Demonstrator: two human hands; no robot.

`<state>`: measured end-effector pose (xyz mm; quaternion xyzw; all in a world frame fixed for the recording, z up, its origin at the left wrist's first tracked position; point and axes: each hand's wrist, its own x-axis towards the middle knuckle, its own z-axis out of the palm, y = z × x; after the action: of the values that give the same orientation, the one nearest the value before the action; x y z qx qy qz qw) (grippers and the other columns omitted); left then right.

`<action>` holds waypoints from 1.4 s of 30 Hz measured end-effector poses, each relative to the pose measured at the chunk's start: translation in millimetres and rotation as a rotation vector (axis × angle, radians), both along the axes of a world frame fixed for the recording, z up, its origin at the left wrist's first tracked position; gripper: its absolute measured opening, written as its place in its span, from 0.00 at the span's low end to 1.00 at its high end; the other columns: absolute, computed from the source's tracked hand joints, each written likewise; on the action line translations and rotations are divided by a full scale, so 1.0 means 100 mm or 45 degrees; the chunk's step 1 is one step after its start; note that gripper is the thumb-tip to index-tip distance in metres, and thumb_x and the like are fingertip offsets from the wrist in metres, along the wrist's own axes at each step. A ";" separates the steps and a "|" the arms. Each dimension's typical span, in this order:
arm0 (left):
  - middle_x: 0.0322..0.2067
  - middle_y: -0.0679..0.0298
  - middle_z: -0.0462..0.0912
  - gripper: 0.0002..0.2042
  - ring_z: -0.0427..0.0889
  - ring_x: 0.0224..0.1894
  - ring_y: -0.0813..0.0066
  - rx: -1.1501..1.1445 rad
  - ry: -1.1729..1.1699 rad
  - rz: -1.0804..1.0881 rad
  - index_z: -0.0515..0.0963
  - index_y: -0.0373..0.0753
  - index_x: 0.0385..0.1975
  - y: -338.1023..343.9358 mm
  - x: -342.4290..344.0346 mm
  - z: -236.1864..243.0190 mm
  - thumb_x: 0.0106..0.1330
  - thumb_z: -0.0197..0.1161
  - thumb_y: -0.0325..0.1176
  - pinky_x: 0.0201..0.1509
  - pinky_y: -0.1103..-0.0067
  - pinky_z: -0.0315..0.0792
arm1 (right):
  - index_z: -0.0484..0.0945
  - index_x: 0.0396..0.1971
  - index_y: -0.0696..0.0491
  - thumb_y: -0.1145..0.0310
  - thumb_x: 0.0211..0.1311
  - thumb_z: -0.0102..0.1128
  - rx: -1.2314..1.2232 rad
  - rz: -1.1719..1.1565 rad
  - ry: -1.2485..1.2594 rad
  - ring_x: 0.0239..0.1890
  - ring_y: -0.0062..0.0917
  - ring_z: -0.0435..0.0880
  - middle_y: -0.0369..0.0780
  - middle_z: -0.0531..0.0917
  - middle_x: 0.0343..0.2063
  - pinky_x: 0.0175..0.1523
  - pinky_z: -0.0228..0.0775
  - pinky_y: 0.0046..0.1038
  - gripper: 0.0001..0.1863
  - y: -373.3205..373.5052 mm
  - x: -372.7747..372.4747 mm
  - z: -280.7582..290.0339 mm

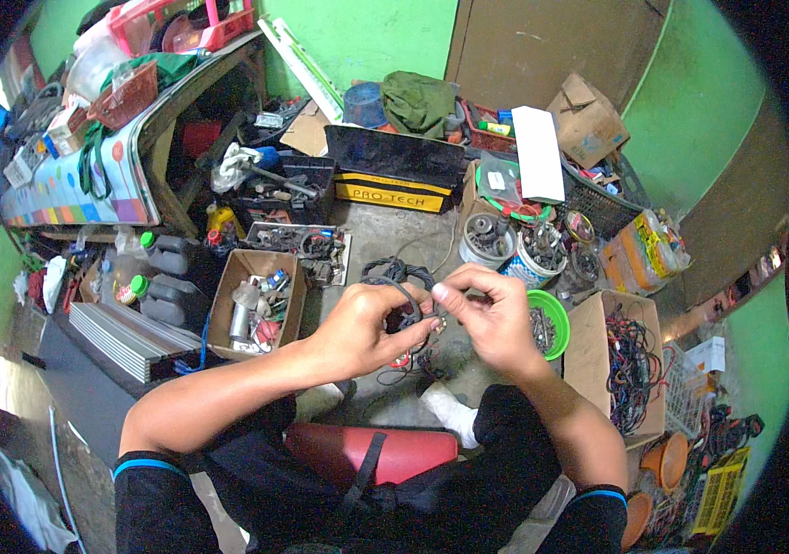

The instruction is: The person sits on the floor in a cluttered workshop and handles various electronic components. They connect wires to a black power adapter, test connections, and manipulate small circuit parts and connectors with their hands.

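In front of my body, both hands meet over a bundled black cable (398,270). My left hand (369,319) is closed around part of it, with thumb and forefinger pinched near a small end piece that is too blurred to make out. Close beside it, my right hand (494,319) is closed too, its thumb and fingertips pinching the cable by the left fingertips. Loops of the cable hang behind and below the fingers. Between my legs is a red padded seat (371,452) with a dark strap across it.
To the left stand a cardboard box (219,319) of small parts and dark jugs (171,251) with green caps. Ahead is a black and yellow toolbox (394,189). On the right are a green bowl (556,355) of small metal pieces, parts buckets (487,263) and a wire-filled carton (588,337).
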<state>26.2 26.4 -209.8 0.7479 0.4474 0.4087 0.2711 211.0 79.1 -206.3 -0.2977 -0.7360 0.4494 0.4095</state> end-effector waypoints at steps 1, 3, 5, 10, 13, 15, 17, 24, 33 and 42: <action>0.25 0.58 0.82 0.08 0.80 0.25 0.79 0.028 -0.016 0.037 0.79 0.33 0.30 0.01 0.01 0.00 0.55 0.68 0.30 0.29 0.80 0.72 | 0.81 0.26 0.60 0.70 0.58 0.62 0.002 -0.067 -0.048 0.30 0.15 0.76 0.36 0.79 0.25 0.30 0.66 0.19 0.08 -0.01 0.02 0.03; 0.20 0.58 0.79 0.09 0.78 0.20 0.75 0.097 -0.076 0.014 0.77 0.33 0.29 0.03 0.03 -0.01 0.56 0.67 0.32 0.24 0.78 0.70 | 0.80 0.25 0.60 0.70 0.58 0.62 -0.012 -0.162 0.083 0.30 0.16 0.76 0.35 0.77 0.24 0.29 0.66 0.19 0.08 -0.02 0.01 0.01; 0.19 0.58 0.79 0.09 0.78 0.20 0.76 0.091 -0.092 -0.033 0.77 0.34 0.29 0.04 0.02 -0.03 0.56 0.67 0.32 0.24 0.77 0.70 | 0.78 0.24 0.57 0.69 0.60 0.60 0.015 -0.317 0.136 0.25 0.15 0.75 0.33 0.74 0.20 0.28 0.66 0.17 0.09 0.03 0.03 -0.01; 0.22 0.61 0.81 0.09 0.79 0.26 0.79 -0.031 0.030 -0.158 0.77 0.33 0.28 -0.04 0.02 0.02 0.55 0.68 0.30 0.31 0.77 0.73 | 0.75 0.24 0.53 0.60 0.63 0.58 -0.060 -0.858 0.804 0.16 0.13 0.67 0.30 0.71 0.15 0.21 0.60 0.17 0.13 0.44 0.37 0.17; 0.22 0.65 0.79 0.10 0.74 0.26 0.84 -0.178 -0.062 -0.129 0.76 0.32 0.29 -0.03 0.02 0.06 0.56 0.68 0.32 0.31 0.80 0.70 | 0.73 0.29 0.56 0.64 0.58 0.64 -0.043 -0.993 0.461 0.19 0.13 0.69 0.32 0.74 0.22 0.22 0.61 0.18 0.12 0.58 0.58 -0.02; 0.22 0.68 0.77 0.11 0.70 0.27 0.88 -0.260 -0.133 -0.123 0.77 0.31 0.30 -0.03 0.01 0.07 0.57 0.68 0.33 0.30 0.83 0.68 | 0.70 0.34 0.56 0.69 0.54 0.68 0.142 -0.943 0.201 0.27 0.14 0.73 0.34 0.75 0.31 0.30 0.66 0.18 0.14 0.51 0.55 -0.10; 0.22 0.68 0.78 0.10 0.71 0.28 0.88 -0.319 -0.147 -0.120 0.78 0.32 0.30 -0.03 -0.01 0.10 0.58 0.68 0.33 0.31 0.84 0.69 | 0.72 0.36 0.55 0.71 0.54 0.66 0.140 -0.795 0.060 0.32 0.17 0.74 0.35 0.75 0.32 0.35 0.68 0.19 0.13 0.28 0.43 0.02; 0.20 0.73 0.74 0.10 0.67 0.22 0.91 -0.319 -0.255 -0.183 0.77 0.33 0.29 -0.02 0.00 0.00 0.60 0.66 0.35 0.23 0.86 0.62 | 0.79 0.35 0.59 0.80 0.52 0.59 0.637 0.091 -0.244 0.40 0.33 0.81 0.45 0.82 0.35 0.44 0.74 0.29 0.09 0.01 0.18 0.07; 0.21 0.74 0.77 0.08 0.69 0.22 0.93 -0.494 -0.404 -0.124 0.79 0.34 0.31 -0.01 -0.04 0.06 0.60 0.66 0.33 0.21 0.89 0.62 | 0.79 0.29 0.59 0.86 0.42 0.60 0.934 -0.091 -0.181 0.29 0.32 0.81 0.42 0.81 0.26 0.35 0.73 0.29 0.11 0.06 0.20 0.13; 0.25 0.73 0.80 0.07 0.73 0.28 0.91 -0.539 -0.400 -0.140 0.80 0.36 0.29 0.03 -0.07 0.11 0.57 0.68 0.32 0.30 0.88 0.66 | 0.78 0.29 0.59 0.83 0.49 0.55 0.727 -0.998 -0.219 0.36 0.33 0.80 0.43 0.80 0.29 0.46 0.69 0.30 0.07 0.54 0.81 0.05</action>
<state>19.0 29.1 -198.5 0.6249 0.4341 0.4019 0.5094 292.3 133.3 -201.3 -0.4642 -0.6936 0.0155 0.5506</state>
